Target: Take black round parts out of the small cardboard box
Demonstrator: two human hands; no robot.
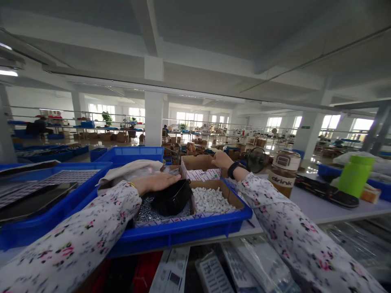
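My left hand (155, 182) lies flat, fingers together and stretched out, on top of a black plastic piece (171, 198); it presses on it rather than closing around it, so nothing is clasped. Right under that hand, the black piece sits in a cardboard box of small metal screws (146, 212). Just to the right of the hand is a second cardboard box full of small white parts (210, 199). Both boxes stand in a blue tray (183, 232) that spreads below and in front of my hands. Behind the left hand lies a folded beige cloth (134, 167).

My right hand (221, 159), a black band on its wrist, reaches farther out and rests on the far edge of an open carton (198, 167); I cannot tell how its fingers are set, as they curl over the rim away from me. To the right of that hand stand a small black fan (255, 159) and a drink bottle (284, 173), and farther right a green bottle (356, 175).
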